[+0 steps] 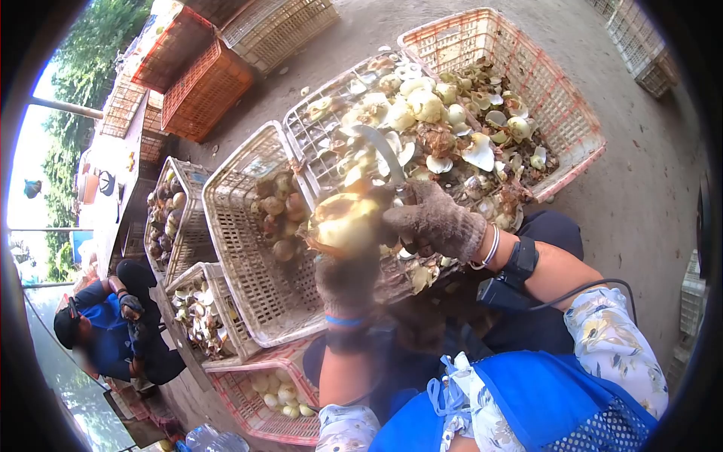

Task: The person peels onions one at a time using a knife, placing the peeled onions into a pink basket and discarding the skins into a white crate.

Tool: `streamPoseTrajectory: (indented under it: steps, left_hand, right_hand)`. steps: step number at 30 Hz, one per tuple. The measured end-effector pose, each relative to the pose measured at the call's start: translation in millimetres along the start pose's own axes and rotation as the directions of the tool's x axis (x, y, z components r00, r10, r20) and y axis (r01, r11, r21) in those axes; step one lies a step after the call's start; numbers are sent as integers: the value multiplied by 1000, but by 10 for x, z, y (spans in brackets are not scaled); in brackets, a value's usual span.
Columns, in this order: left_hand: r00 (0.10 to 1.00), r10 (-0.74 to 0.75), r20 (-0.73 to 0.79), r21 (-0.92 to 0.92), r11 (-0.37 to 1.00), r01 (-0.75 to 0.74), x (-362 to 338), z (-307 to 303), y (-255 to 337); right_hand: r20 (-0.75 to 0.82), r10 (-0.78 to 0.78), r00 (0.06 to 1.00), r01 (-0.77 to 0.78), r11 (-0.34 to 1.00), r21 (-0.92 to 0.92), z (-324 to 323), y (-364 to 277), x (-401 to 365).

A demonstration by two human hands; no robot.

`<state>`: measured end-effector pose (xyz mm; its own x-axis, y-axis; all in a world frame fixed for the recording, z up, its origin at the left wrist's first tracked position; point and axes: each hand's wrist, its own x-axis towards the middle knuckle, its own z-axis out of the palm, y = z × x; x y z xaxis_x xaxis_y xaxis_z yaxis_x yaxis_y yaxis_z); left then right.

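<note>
My left hand [346, 279], in a dirty knit glove, is wrapped round the lower side of a partly peeled onion [343, 220] with brown skin hanging from it; motion blurs it. My right hand [440, 220], also gloved, is closed on the handle of a curved knife [382, 147], whose blade arches up beside the onion. Below both hands, onion peels [479, 152] and pale layers lie heaped on a crate lid and in a red-and-white crate [561, 98]. Left of the onion stands a white crate [263, 301] with unpeeled onions [282, 207] inside.
A pink crate [241, 410] holds peeled onions [288, 395]. Smaller crates [181, 256] with onions and scraps stand at the left. A person in blue [113, 328] sits at far left, hands apart from mine. Orange crates [199, 94] are behind; stacked crates [640, 45] stand at upper right.
</note>
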<state>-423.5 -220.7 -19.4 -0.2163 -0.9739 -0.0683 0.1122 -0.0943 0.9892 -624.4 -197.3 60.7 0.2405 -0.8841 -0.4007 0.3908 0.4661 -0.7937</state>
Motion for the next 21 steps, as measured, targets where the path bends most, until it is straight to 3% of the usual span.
streamPoseTrajectory:
  steps: [1, 3, 4, 5, 6, 7, 8, 9, 11, 12, 13, 14, 15, 16, 19, 20, 21]
  left_hand:
    - [1000, 1, -1, 3, 1000, -1, -31, 15, 41]
    - [971, -159, -181, -33, 987, 156, -83, 24, 98]
    - [992, -75, -105, 257, 961, 100, -37, 9, 133]
    - [991, -77, -108, 258, 961, 103, -6, 19, 128]
    - [992, -113, 61, -395, 910, 128, 28, 27, 127]
    - [976, -33, 215, -863, 462, 205, 54, 35, 150]
    - [973, -102, 206, -856, 463, 230, 62, 29, 204]
    - [974, -98, 206, -855, 466, 228, 82, 14, 222]
    - [916, 71, 396, -849, 407, 336, 111, -18, 221]
    - [905, 79, 418, -899, 184, 398, 60, -127, 70]
    - [904, 74, 420, -897, 183, 402, 7, -167, 58]
    - [963, -62, 263, -611, 761, 216, -37, -206, 52]
    - [997, -57, 55, -2, 998, 57, -47, -221, 61]
    - [986, -167, -22, -166, 973, 161, 15, -201, 54]
    - [989, -148, -3, -284, 948, 141, -54, 208, 454]
    - [971, -77, 226, -604, 771, 202, -23, -111, 136]
    - [970, -80, 228, -604, 770, 205, -33, -65, 157]
  right_hand:
    - [3, -1, 1000, 1, 1000, 1, 4, 26, 7]
    - [-84, -299, 950, 220, 839, -498, 10, 121, 19]
    - [-104, -321, 941, 262, 888, -377, 32, 169, -17]
    - [-102, -319, 942, 260, 889, -376, 10, 136, -22]
    - [-142, -315, 939, 176, 789, -589, -18, 44, -21]
    - [-180, -321, 930, 75, 644, -762, -51, -17, -9]
    - [-106, -434, 895, 166, 544, -823, -141, 41, 32]
    - [-104, -438, 893, 170, 542, -823, -185, 89, 48]
    - [183, -664, 725, 340, 113, -934, -226, 154, 58]
    - [252, -660, 708, 354, 23, -935, -210, 146, 19]
    - [246, -659, 711, 350, 29, -936, -197, 132, -8]
    - [283, -615, 736, 357, -2, -934, -174, 121, -29]
    - [319, -568, 758, 366, -35, -930, -163, 118, -38]
    - [358, -581, 731, 403, -56, -914, -178, 131, -26]
    - [403, -597, 694, 427, -109, -898, -202, 116, -4]
    - [384, -556, 737, 415, -76, -907, -196, 101, -15]
    - [381, -556, 739, 413, -74, -908, -200, 109, -9]
